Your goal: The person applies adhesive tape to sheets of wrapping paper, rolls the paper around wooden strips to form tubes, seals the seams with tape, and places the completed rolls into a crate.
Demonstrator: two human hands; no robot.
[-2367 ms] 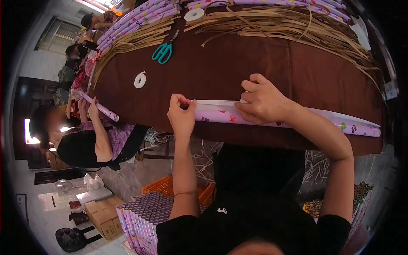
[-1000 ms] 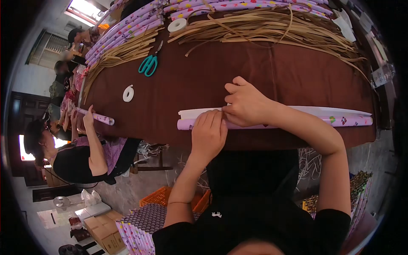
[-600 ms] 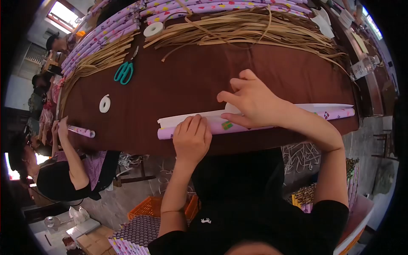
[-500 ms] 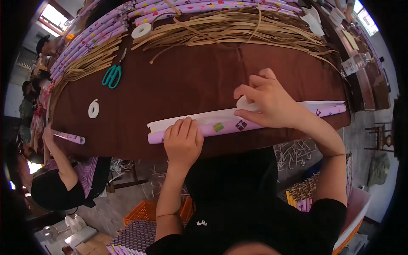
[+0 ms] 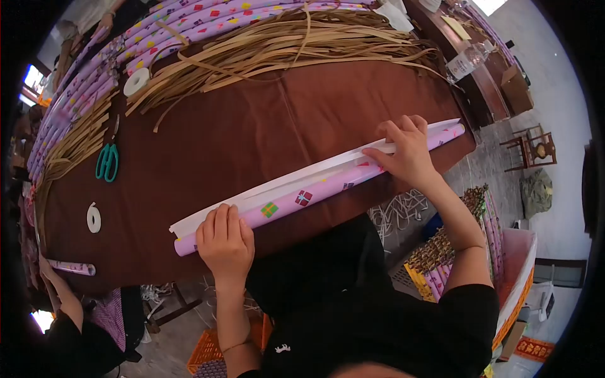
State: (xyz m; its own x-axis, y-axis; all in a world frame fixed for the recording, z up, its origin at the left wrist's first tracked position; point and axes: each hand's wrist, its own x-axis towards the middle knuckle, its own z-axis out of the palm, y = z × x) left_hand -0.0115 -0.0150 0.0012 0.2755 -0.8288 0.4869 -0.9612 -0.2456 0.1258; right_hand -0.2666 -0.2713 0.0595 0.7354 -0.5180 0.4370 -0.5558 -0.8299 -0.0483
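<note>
A roll of pink gift wrapping paper point(image 5: 315, 196) lies slantwise along the table's near edge, printed with small gift boxes. Its loose white edge point(image 5: 277, 183) stands up along the far side. My left hand point(image 5: 225, 242) is closed over the roll near its left end. Farther right, my right hand point(image 5: 406, 150) is closed at the white edge, thumb against fingers. Only a bit of the white tape roll point(image 5: 388, 148) shows between them; the rest is hidden by the fingers.
Teal scissors point(image 5: 107, 162) and another white tape roll point(image 5: 94, 217) lie at the left. A bundle of brown paper strips point(image 5: 265, 53) and finished pink rolls point(image 5: 208, 19) line the back, with one more tape roll point(image 5: 137, 82). A co-worker's arm point(image 5: 60, 290) reaches in from the left.
My right hand has gone from raised, spread fingers around the tape roll to closed fingers lower at the paper's edge. The view has turned, so the roll now slants upward to the right.
</note>
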